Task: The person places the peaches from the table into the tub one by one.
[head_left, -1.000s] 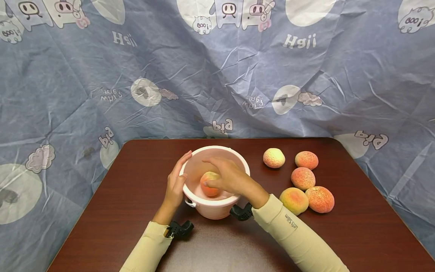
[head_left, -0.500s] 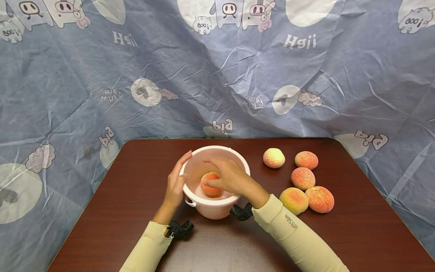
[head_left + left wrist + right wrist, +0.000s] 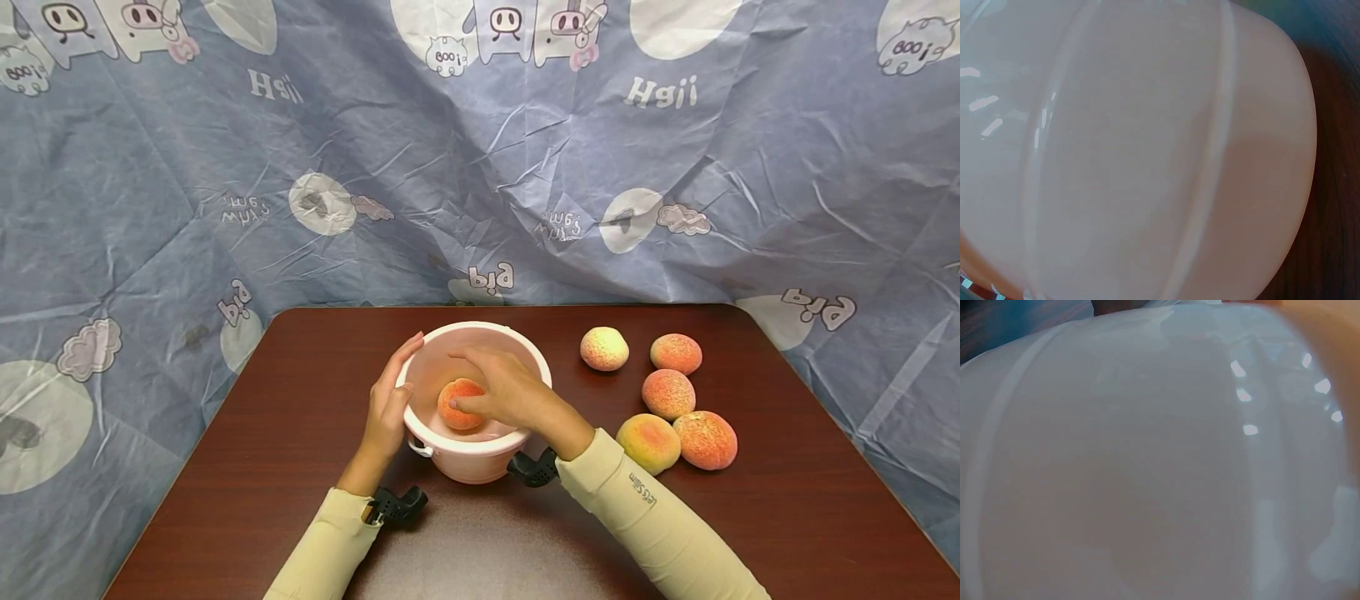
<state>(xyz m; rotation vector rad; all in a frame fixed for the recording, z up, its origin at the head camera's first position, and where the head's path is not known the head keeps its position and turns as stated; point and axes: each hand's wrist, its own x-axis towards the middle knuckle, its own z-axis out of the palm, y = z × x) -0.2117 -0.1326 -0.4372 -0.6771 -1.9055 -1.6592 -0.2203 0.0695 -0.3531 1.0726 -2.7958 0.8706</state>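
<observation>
Right hand [image 3: 504, 390] curled round rough round peach [image 3: 459, 404] inside smooth pink bucket [image 3: 480, 467]. Left hand [image 3: 388, 402] lay flat against bucket's outer wall, fingers straight. Five peaches [image 3: 670, 393] lay beyond right wrist; bare table [image 3: 285, 433] outside left hand.

Dark wooden table [image 3: 787, 517]; creased blue cartoon-pig cloth [image 3: 150, 167] hangs behind.

Bucket in the middle, fruit to its right

On the table [image 3: 285, 467] a bucket [image 3: 472, 458] stands near the front middle, one peach [image 3: 459, 403] inside it. Five peaches [image 3: 671, 393] lie in a cluster to its right. A printed cloth [image 3: 480, 167] hangs behind the table.
</observation>
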